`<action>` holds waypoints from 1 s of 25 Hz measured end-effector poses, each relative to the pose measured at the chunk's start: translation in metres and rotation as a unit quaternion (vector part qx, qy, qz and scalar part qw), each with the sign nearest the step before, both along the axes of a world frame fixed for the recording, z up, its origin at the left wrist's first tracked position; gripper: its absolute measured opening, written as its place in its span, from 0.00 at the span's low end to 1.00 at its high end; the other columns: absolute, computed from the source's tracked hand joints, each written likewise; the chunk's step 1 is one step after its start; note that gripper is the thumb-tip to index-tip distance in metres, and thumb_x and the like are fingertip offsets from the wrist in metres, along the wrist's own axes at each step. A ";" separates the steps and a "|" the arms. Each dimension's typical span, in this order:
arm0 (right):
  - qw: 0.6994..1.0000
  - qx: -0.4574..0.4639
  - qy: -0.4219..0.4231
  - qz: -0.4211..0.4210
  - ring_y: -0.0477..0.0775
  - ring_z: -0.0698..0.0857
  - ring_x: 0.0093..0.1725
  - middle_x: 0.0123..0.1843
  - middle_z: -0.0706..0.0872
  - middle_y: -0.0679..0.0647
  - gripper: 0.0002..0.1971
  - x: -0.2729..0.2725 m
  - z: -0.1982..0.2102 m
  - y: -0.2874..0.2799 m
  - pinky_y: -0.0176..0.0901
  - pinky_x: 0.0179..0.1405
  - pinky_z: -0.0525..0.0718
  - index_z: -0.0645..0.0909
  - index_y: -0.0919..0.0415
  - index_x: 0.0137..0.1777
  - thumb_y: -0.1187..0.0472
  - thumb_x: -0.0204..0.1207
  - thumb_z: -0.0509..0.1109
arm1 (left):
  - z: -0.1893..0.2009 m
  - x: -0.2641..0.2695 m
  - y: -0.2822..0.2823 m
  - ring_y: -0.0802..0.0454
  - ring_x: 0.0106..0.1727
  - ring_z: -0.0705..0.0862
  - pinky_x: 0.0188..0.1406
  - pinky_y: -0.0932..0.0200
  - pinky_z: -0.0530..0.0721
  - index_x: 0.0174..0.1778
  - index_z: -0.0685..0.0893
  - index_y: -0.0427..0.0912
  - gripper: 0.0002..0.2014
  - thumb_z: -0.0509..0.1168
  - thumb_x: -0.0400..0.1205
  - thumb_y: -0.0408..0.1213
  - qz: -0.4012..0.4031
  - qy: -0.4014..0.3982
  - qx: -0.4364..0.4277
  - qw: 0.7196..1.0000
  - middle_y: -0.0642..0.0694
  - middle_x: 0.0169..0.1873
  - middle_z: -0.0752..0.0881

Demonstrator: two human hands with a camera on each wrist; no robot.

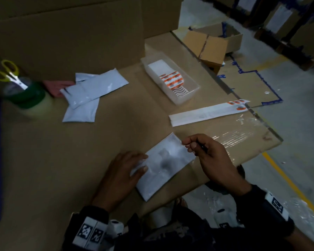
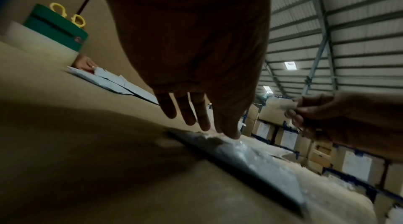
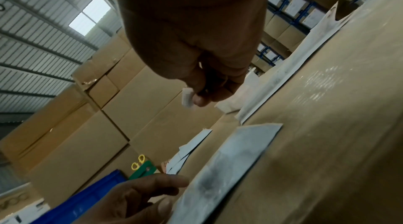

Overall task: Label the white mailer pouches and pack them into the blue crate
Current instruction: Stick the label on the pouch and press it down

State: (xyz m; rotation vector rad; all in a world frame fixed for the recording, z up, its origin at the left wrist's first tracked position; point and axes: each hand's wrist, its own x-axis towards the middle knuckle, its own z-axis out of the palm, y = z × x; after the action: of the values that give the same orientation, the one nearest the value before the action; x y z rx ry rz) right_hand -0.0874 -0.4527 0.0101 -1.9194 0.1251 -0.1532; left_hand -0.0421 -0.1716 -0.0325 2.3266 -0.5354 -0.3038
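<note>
Two hands: left hand (image 1: pixel 122 171) flat on mailer pouch (image 1: pixel 163 164), right hand (image 1: pixel 209 156) pinching label (image 3: pixel 188 97); scissors (image 1: pixel 7 74) beyond

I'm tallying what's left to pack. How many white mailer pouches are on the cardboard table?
4: one pouch under the left hand; three overlapping in the far-left pile, which another person's hand touches. More may be hidden beneath the pile.

Pouch (image 1: pixel 163 165) nearest, pouch pile (image 1: pixel 91 91) far left, label tray (image 1: pixel 170 78) behind right.
</note>
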 end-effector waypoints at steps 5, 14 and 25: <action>0.998 0.007 0.024 0.051 0.45 0.88 0.54 0.54 0.89 0.44 0.20 -0.006 -0.004 0.031 0.30 0.54 0.80 0.90 0.59 0.63 0.78 0.86 0.62 | -0.012 -0.006 0.015 0.63 0.75 0.69 0.76 0.53 0.69 0.77 0.75 0.65 0.24 0.58 0.85 0.62 -0.030 0.024 0.053 0.998 0.68 0.75 0.73; 0.999 -0.040 0.006 -0.005 0.48 0.92 0.47 0.51 0.93 0.41 0.10 -0.017 -0.005 0.070 0.40 0.47 0.87 0.91 0.53 0.56 0.63 0.89 0.67 | -0.015 -0.008 0.031 0.61 0.73 0.73 0.74 0.48 0.75 0.73 0.81 0.59 0.20 0.67 0.83 0.52 -0.017 0.027 -0.011 0.999 0.65 0.72 0.77; 0.991 -0.094 0.045 -0.087 0.40 0.90 0.43 0.43 0.92 0.41 0.13 -0.014 -0.034 0.090 0.37 0.48 0.87 0.88 0.47 0.65 0.61 0.83 0.72 | -0.016 -0.011 0.035 0.58 0.77 0.69 0.75 0.44 0.72 0.75 0.77 0.63 0.23 0.68 0.83 0.56 -0.038 0.015 0.033 0.999 0.65 0.75 0.73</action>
State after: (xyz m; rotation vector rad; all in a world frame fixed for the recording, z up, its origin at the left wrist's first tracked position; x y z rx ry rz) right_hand -0.1017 -0.3625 -0.0240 -2.1035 0.3506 -0.2002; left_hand -0.0535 -0.1366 -0.0482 2.3646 -0.6079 -0.3971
